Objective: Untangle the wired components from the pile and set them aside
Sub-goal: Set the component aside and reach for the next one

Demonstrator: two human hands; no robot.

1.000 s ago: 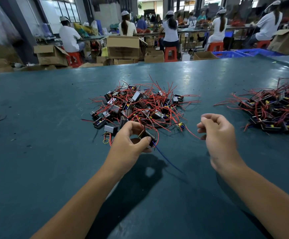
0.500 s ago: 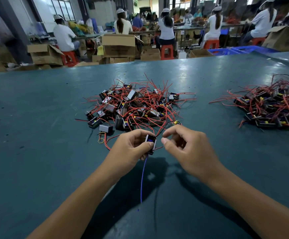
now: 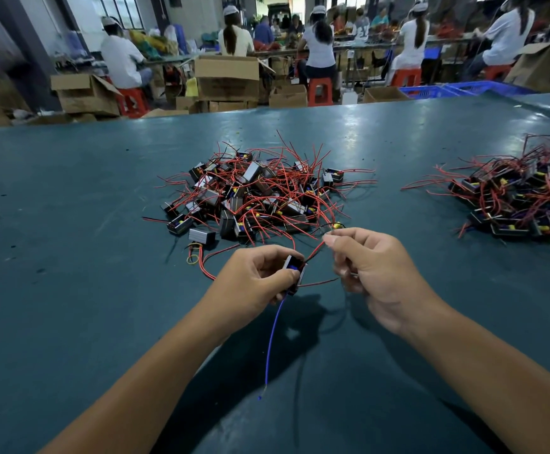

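At centre frame, a worker's left hand (image 3: 255, 276) keeps a closed grip on a small black wired component (image 3: 294, 273), its blue wire (image 3: 272, 342) trailing toward the lower edge; the right hand (image 3: 373, 273) pinches that component's red wire (image 3: 316, 252) between thumb and forefinger, just beside the left. Behind the hands, the tangled pile (image 3: 257, 194) sits mid-frame on the teal worktop (image 3: 70, 257); a second heap (image 3: 526, 198) lies well apart at the right edge; cardboard boxes (image 3: 227, 80) and seated workers fill the top.
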